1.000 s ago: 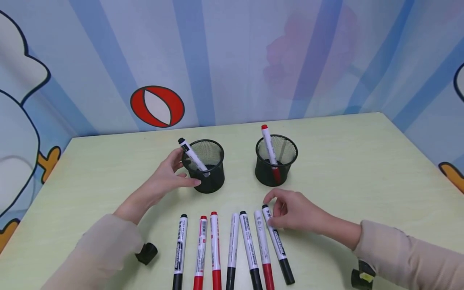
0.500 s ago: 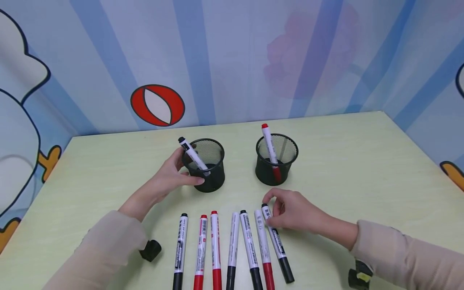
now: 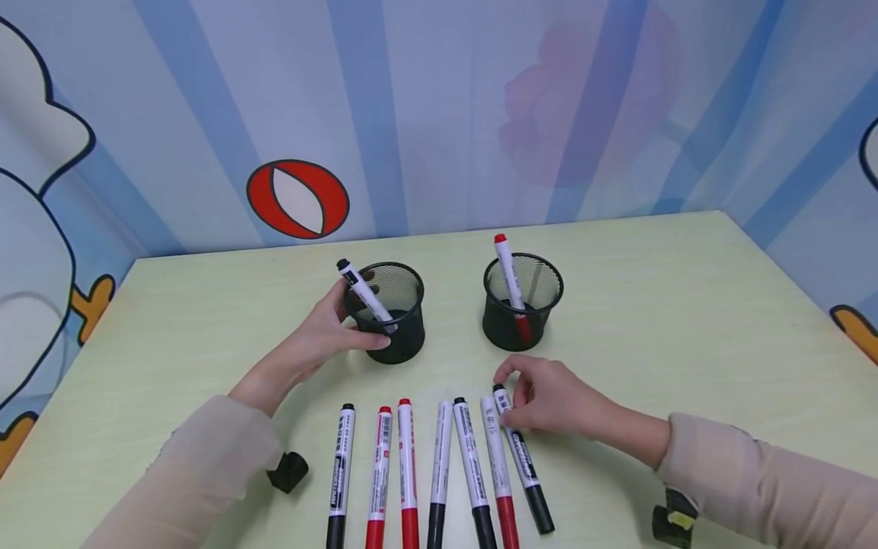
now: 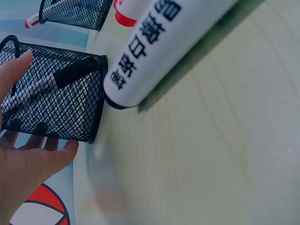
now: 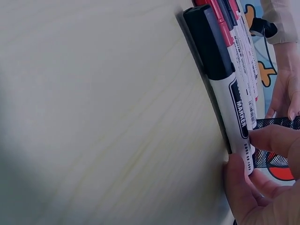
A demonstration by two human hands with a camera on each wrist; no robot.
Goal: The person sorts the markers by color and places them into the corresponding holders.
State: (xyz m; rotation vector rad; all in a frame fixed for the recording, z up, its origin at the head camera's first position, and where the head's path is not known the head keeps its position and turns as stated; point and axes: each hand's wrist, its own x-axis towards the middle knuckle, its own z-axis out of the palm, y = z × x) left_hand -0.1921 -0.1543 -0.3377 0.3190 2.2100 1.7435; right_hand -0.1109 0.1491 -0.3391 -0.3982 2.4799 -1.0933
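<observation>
My left hand (image 3: 318, 335) grips the left black mesh pen cup (image 3: 405, 335), thumb across its front and fingers behind it. A black marker (image 3: 366, 293) leans inside that cup, and in the left wrist view its black cap (image 4: 75, 72) shows through the mesh. My right hand (image 3: 555, 396) pinches the far end of the rightmost black-capped whiteboard marker (image 3: 527, 461). In the right wrist view, thumb and fingers close around the white end of this marker (image 5: 227, 101), which lies along the table. It rests beside a red-capped marker (image 3: 497, 450) in the row.
A second mesh pen cup (image 3: 516, 328) stands at right, holding a red marker (image 3: 509, 271). Left of the held marker lie several more black and red markers, among them a black one (image 3: 341, 465). A printed backdrop (image 3: 439, 114) rises behind the table (image 3: 652, 305).
My left thumb has slid a little farther round the cup's front. The right hand and the marker's far end have shifted slightly left. The cups stay put.
</observation>
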